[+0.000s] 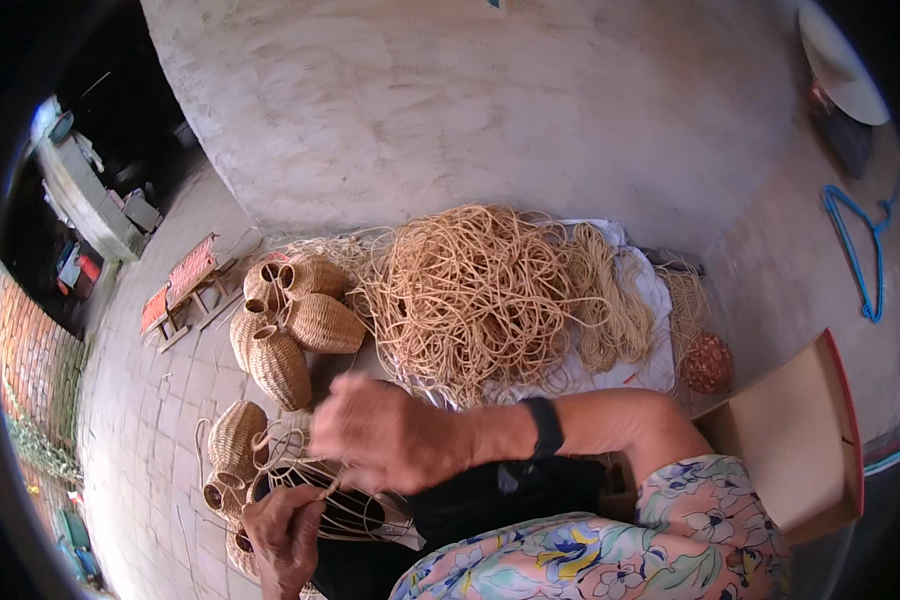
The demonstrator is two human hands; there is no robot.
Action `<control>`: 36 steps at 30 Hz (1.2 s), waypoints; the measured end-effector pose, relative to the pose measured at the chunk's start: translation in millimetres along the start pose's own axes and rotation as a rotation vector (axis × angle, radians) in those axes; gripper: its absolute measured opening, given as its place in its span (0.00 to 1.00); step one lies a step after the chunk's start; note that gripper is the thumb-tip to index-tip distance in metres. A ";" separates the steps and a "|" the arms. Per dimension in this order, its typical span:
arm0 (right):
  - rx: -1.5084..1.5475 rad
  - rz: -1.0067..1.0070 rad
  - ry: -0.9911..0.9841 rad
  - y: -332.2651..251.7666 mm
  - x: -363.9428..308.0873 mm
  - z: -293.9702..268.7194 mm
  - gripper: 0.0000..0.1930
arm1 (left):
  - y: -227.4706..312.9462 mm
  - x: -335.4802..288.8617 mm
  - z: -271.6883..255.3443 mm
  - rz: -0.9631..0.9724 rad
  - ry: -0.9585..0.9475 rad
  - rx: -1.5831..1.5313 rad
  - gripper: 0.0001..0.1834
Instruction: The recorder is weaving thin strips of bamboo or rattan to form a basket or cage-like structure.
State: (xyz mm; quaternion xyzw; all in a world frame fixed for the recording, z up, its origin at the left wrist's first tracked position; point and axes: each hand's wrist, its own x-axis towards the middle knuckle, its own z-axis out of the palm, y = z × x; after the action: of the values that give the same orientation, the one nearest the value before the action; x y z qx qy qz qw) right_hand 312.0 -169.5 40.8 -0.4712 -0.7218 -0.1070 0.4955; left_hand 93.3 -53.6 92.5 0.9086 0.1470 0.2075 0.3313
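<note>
My left hand (282, 535) is closed, with thumb and fingers pinched on a straw cord (332, 486). Just above it, to the right, my right hand (380, 432) is curled and smeared by motion; the cord runs up toward its fingers, but its grip does not show clearly. Pale loose strands spread below the hands over a dark rounded form (367, 513) in my lap, partly hidden by my hands. Nearest on the left is a woven straw basket (236, 440), jug-shaped with a narrow mouth, among others like it.
Beyond my hands lies a large tangled heap of straw cord (470, 300) on white cloth (652, 375). Several finished-looking woven baskets (322, 322) cluster left of it. A cardboard box (795, 440) stands at my right, near a reddish round object (707, 362). A low slatted seat (190, 275) is far left.
</note>
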 end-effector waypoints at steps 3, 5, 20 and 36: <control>0.363 0.189 -0.162 -23.4 5.9 15.9 0.14 | 7.4 3.1 5.5 0.059 0.091 0.093 0.04; 0.503 0.286 -0.222 -23.0 -2.1 21.8 0.13 | 7.4 2.6 5.5 -0.013 0.050 0.060 0.04; 0.332 1.044 0.499 130.7 -71.4 -104.0 0.12 | -136.7 -43.5 -4.9 -0.434 0.604 -0.450 0.07; 0.402 0.534 -0.396 29.4 -13.0 -12.7 0.09 | -44.6 -42.0 4.4 0.175 0.107 0.206 0.09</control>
State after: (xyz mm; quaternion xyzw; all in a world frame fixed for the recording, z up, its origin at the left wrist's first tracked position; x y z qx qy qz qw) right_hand 343.7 -169.3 27.2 -0.5474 -0.6621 0.2626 0.4393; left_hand 53.0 -40.1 48.0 0.9348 0.1052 0.2675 0.2087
